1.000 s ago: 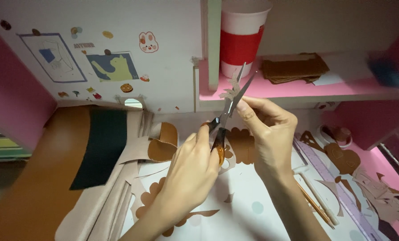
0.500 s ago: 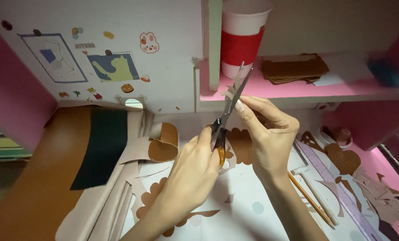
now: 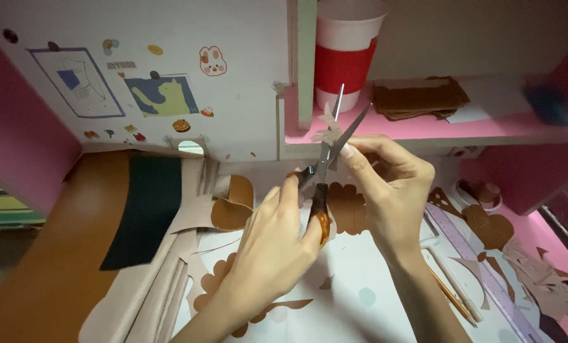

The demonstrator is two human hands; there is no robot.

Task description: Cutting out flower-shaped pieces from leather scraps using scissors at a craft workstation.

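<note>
My left hand (image 3: 274, 244) grips a pair of scissors (image 3: 325, 162) with amber handles, its blades apart and pointing up. Between the blades sits a small beige cut-out shape (image 3: 327, 130), pinched from the right by the fingers of my right hand (image 3: 389, 190). Both hands hover above a white dotted sheet (image 3: 360, 286) strewn with brown flower-edged leather pieces (image 3: 347, 203).
A red-and-white cup (image 3: 346, 54) and a stack of brown pieces (image 3: 420, 98) rest on a pink shelf (image 3: 424, 127). Brown, dark green and beige sheets (image 3: 138, 216) lie at left. A ruler (image 3: 481, 267), sticks, heart shapes and scraps lie at right. Stickers cover the white wall.
The scissor blades have opened wider around the beige shape, and both hands have shifted slightly.
</note>
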